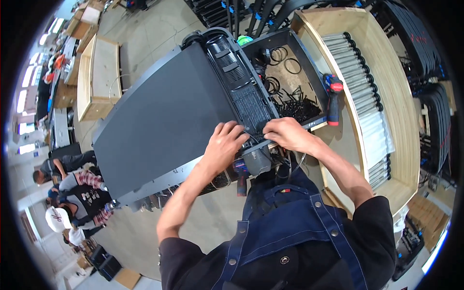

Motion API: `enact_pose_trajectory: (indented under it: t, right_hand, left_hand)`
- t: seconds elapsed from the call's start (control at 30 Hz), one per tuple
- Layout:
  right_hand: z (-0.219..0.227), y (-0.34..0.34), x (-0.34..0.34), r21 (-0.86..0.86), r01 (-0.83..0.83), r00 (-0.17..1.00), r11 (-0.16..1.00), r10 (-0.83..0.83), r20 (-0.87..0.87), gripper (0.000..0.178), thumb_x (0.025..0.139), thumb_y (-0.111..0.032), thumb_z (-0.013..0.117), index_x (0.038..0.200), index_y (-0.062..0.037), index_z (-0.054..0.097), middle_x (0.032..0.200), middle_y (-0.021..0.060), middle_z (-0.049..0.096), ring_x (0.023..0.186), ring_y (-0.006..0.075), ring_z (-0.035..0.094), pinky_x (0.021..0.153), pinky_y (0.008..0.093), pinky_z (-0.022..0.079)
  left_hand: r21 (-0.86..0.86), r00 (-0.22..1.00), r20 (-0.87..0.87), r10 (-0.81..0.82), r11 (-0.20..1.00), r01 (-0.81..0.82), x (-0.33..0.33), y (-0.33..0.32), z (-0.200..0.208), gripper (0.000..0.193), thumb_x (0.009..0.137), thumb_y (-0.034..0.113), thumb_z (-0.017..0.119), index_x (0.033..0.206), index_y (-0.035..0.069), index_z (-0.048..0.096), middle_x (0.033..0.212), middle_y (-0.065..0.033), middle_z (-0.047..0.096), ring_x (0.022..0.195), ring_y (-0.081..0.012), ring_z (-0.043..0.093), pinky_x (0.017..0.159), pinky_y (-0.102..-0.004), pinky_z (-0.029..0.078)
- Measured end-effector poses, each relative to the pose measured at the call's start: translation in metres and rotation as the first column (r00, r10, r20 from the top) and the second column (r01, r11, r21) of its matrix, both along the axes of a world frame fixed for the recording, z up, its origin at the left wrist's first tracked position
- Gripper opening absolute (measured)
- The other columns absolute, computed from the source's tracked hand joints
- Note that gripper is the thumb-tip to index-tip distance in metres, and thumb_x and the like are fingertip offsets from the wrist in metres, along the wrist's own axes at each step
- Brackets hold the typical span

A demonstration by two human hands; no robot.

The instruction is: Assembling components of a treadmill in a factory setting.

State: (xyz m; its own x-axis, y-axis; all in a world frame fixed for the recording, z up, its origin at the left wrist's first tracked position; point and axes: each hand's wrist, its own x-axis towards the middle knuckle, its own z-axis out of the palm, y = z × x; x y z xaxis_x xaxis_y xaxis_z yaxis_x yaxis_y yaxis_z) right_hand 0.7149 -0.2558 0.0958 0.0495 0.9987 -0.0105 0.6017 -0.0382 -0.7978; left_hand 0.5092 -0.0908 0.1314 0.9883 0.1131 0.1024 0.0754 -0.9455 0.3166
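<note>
A treadmill base [166, 104] with a wide black running belt lies before me, its open motor compartment [249, 104] at the right end. My left hand [224, 142] is at the compartment's near left corner, fingers curled down by a thin dark cable. My right hand [286, 134] faces it at the near right corner, thumb and fingers pinched together. Whatever is between the fingertips of either hand is too small or hidden to make out. Just below both hands a grey-black box-shaped part [256, 160] hangs at the frame's edge, with loose wires [282, 164] beside it.
Right of the compartment stands an open tray [292, 72] of black screws and rings. A red-and-black power driver [333, 99] hangs on its side, another driver [241, 176] below the frame. A wooden crate [386, 63] holds metal rollers. Two people [77, 193] are at far left.
</note>
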Motion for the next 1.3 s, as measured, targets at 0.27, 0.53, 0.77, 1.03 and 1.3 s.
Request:
enact_pose_trajectory:
  t: [0.27,0.53,0.77,1.03,1.3]
  right_hand:
    - [-0.007,0.013,-0.016,-0.172,-0.119,0.957,0.978,0.159,0.244,0.015,0.074,0.0,0.068,0.089,0.0033,0.067,0.095,0.0213,0.066,0.088,0.0421,0.068,0.074,0.0496,0.056]
    - [-0.024,0.015,-0.032,-0.156,-0.077,0.987,0.985,0.098,0.129,0.008,0.073,-0.001,0.067,0.08,0.0033,0.067,0.09,0.0222,0.067,0.085,0.0427,0.068,0.071,0.0498,0.054]
    - [-0.023,0.01,-0.047,-0.096,0.039,0.996,0.995,-0.031,0.083,0.012,0.073,0.0,0.068,0.085,0.0027,0.067,0.095,0.0208,0.065,0.086,0.0418,0.067,0.074,0.0503,0.054]
    - [-0.019,-0.01,-0.069,-0.017,0.083,0.976,0.996,-0.078,0.205,0.015,0.087,-0.008,0.056,0.095,0.0038,0.062,0.098,0.0223,0.06,0.083,0.0386,0.07,0.068,0.0479,0.058]
    - [-0.028,-0.011,-0.077,0.077,0.248,0.957,0.966,-0.256,0.136,0.011,0.086,-0.004,0.056,0.091,0.003,0.062,0.096,0.023,0.06,0.081,0.0402,0.069,0.068,0.0479,0.057]
  left_hand:
    - [0.03,0.754,-0.382,-0.535,0.808,0.588,0.045,0.032,-0.03,0.026,0.071,0.013,0.074,0.095,0.011,0.066,0.106,-0.0066,0.058,0.108,-0.0276,0.056,0.098,-0.0421,0.045]
    - [-0.285,0.558,-0.519,-0.647,0.747,0.601,0.072,0.048,-0.03,0.035,0.067,0.011,0.077,0.1,0.009,0.068,0.109,-0.0086,0.061,0.11,-0.0328,0.058,0.098,-0.0446,0.044]
    - [-0.356,0.397,-0.66,-0.638,0.731,0.582,0.087,0.047,-0.027,0.034,0.073,0.026,0.073,0.102,0.008,0.07,0.113,-0.0091,0.061,0.117,-0.0314,0.055,0.101,-0.045,0.04]
    - [-0.394,0.382,-0.68,-0.626,0.751,0.53,0.089,0.043,-0.027,0.029,0.084,0.033,0.07,0.099,0.009,0.071,0.108,-0.0095,0.06,0.11,-0.0307,0.055,0.096,-0.045,0.039]
    - [-0.362,0.441,-0.673,-0.593,0.785,0.504,0.092,0.039,-0.019,0.027,0.083,0.034,0.074,0.099,0.013,0.074,0.106,-0.0077,0.061,0.109,-0.0289,0.057,0.094,-0.0418,0.039]
